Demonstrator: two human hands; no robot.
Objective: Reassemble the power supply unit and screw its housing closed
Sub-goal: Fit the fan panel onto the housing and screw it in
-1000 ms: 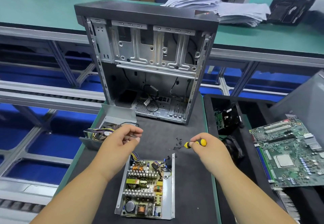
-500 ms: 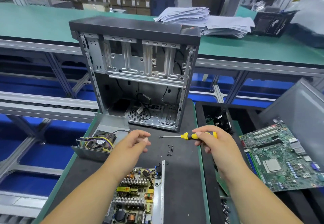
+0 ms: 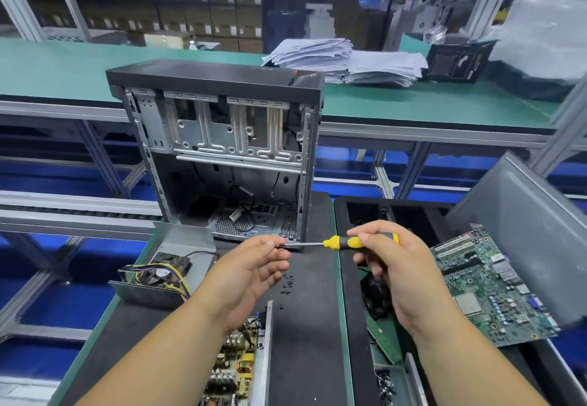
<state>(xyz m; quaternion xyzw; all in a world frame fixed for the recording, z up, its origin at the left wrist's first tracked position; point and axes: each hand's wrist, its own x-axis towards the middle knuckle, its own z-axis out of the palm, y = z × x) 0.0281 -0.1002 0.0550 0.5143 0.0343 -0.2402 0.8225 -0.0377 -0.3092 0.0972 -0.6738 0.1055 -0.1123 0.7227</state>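
Head view: right hand [image 3: 401,273] grips screwdriver [image 3: 355,242]; left hand [image 3: 251,270] fingers pinch its tip, screw indistinct.

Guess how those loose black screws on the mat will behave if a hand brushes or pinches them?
The loose screws look tiny against the left hand, so probably fiddly to pinch and easily scattered. Round shanks would likely roll, though the dark mat may damp that. Being black on black, strays could be hard to spot.
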